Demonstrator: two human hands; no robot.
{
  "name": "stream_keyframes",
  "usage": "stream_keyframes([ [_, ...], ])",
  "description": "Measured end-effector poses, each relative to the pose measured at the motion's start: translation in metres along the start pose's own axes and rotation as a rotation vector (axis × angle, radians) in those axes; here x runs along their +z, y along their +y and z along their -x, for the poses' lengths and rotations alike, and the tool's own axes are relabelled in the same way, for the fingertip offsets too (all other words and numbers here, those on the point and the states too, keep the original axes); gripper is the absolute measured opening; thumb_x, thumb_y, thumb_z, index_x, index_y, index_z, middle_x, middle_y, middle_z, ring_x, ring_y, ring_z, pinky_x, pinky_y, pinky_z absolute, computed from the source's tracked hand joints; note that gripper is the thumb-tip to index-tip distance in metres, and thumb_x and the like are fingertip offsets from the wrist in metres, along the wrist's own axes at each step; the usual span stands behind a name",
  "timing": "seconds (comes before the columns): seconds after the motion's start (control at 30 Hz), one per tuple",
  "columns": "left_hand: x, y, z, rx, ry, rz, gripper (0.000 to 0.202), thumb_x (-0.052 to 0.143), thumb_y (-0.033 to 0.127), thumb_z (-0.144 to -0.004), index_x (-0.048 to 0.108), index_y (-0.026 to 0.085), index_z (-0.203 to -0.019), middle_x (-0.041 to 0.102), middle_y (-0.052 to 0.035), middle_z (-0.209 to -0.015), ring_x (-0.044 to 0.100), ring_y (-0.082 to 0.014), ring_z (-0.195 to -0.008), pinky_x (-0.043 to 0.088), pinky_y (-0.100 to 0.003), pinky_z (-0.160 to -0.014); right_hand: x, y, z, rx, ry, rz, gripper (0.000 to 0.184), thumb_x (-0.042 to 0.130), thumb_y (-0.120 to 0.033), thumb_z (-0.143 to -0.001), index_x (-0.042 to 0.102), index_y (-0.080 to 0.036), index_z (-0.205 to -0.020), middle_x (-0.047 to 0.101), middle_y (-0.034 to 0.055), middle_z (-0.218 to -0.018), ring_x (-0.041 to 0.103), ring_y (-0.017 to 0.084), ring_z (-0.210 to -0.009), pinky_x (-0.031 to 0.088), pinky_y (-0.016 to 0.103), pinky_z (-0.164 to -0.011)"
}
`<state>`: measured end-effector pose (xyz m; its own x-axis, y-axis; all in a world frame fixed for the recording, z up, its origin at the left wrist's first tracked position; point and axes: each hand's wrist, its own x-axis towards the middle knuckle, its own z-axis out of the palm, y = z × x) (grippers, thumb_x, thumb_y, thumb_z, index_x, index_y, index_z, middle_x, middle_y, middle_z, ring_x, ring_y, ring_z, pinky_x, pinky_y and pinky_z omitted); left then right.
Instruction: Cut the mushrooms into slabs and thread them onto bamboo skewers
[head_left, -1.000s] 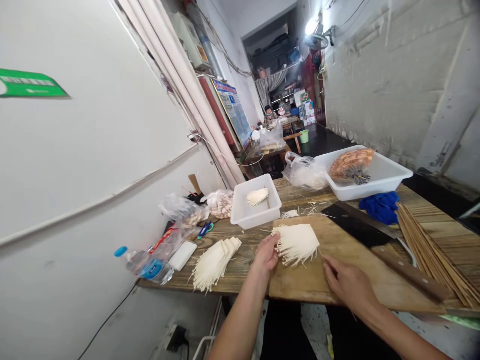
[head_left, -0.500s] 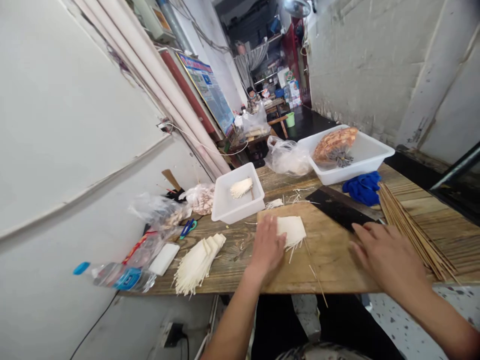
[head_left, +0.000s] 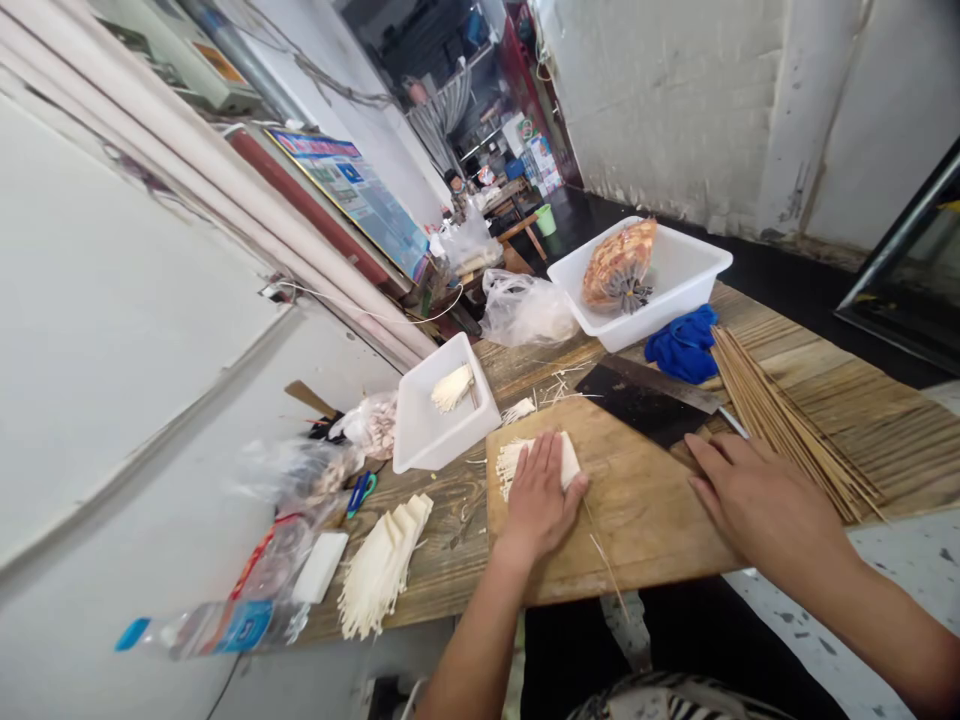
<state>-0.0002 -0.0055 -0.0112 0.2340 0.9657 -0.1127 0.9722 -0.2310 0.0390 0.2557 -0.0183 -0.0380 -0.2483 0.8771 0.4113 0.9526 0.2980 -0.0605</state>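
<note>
My left hand (head_left: 541, 495), fingers flat and outstretched, presses the white strand bundle (head_left: 511, 460) on the cutting board (head_left: 645, 520); I judge it light, limp, easily scattered, best pinned across its middle, while my right hand (head_left: 757, 500) lies loosely open at the handle end of the cleaver (head_left: 641, 405).

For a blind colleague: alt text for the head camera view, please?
A person's left hand presses flat on a bundle of white strips on a wooden cutting board, while the right hand lies open at the handle end of a dark cleaver. Bamboo skewers lie to the right.
</note>
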Motion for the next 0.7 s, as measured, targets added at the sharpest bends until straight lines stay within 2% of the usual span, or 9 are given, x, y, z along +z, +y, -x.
stream_keyframes([
  [0.13, -0.009, -0.008, -0.003, 0.028, -0.043, 0.018, 0.063, 0.021, 0.05, -0.099, 0.026, 0.011, -0.149, 0.027, -0.0121, -0.156, 0.019, -0.0216, -0.146, 0.01, -0.045, -0.121, -0.002, 0.002, 0.0, -0.003, 0.04, -0.038, 0.034, 0.061, -0.025, -0.087, 0.061, -0.009, -0.116, 0.059, 0.0102, -0.096, 0.053, 0.028, -0.089, 0.043, 0.039, -0.078],
  [0.23, -0.019, -0.019, -0.013, 0.036, -0.004, 0.123, 0.051, 0.034, 0.044, -0.097, 0.043, 0.017, -0.14, 0.045, -0.0121, -0.146, 0.037, -0.0246, -0.139, 0.013, -0.051, -0.119, -0.009, -0.006, 0.003, 0.002, 0.134, -0.101, 0.028, 0.053, -0.025, -0.091, 0.061, -0.009, -0.112, 0.06, 0.0127, -0.102, 0.052, 0.029, -0.093, 0.041, 0.041, -0.079],
  [0.3, -0.026, -0.027, -0.024, 0.028, 0.037, 0.204, 0.041, 0.044, 0.035, -0.094, 0.053, 0.02, -0.131, 0.057, -0.0113, -0.136, 0.048, -0.0262, -0.13, 0.018, -0.052, -0.116, -0.013, -0.02, 0.004, -0.024, 0.15, -0.187, 0.022, 0.046, -0.024, -0.094, 0.063, -0.012, -0.102, 0.061, 0.0117, -0.098, 0.052, 0.027, -0.09, 0.039, 0.041, -0.079],
  [0.43, -0.031, -0.036, -0.046, 0.031, 0.044, 0.271, 0.025, 0.051, 0.022, -0.088, 0.069, 0.024, -0.106, 0.069, -0.0066, -0.114, 0.059, -0.0244, -0.112, 0.033, -0.044, -0.106, -0.01, -0.06, 0.002, -0.143, -0.014, -0.38, 0.018, 0.053, -0.024, -0.091, 0.061, -0.019, -0.076, 0.059, 0.0055, -0.078, 0.053, 0.022, -0.079, 0.041, 0.037, -0.075],
  [0.6, -0.031, -0.041, -0.062, 0.013, 0.023, 0.371, 0.014, 0.059, 0.02, -0.081, 0.07, 0.021, -0.089, 0.071, -0.0043, -0.093, 0.063, -0.0202, -0.088, 0.043, -0.033, -0.087, 0.003, -0.098, -0.017, -0.135, -0.12, -0.366, 0.002, 0.061, -0.016, -0.082, 0.063, -0.017, -0.082, 0.063, 0.0066, -0.082, 0.059, 0.024, -0.082, 0.047, 0.036, -0.073],
  [0.7, -0.029, -0.05, -0.064, 0.011, -0.017, 0.479, 0.009, 0.063, 0.024, -0.078, 0.069, 0.019, -0.083, 0.069, -0.0024, -0.082, 0.06, -0.017, -0.077, 0.044, -0.027, -0.075, 0.006, -0.108, -0.026, -0.116, -0.164, -0.325, 0.016, 0.054, -0.002, -0.079, 0.064, -0.014, -0.084, 0.065, 0.0088, -0.081, 0.061, 0.025, -0.081, 0.048, 0.035, -0.07],
])
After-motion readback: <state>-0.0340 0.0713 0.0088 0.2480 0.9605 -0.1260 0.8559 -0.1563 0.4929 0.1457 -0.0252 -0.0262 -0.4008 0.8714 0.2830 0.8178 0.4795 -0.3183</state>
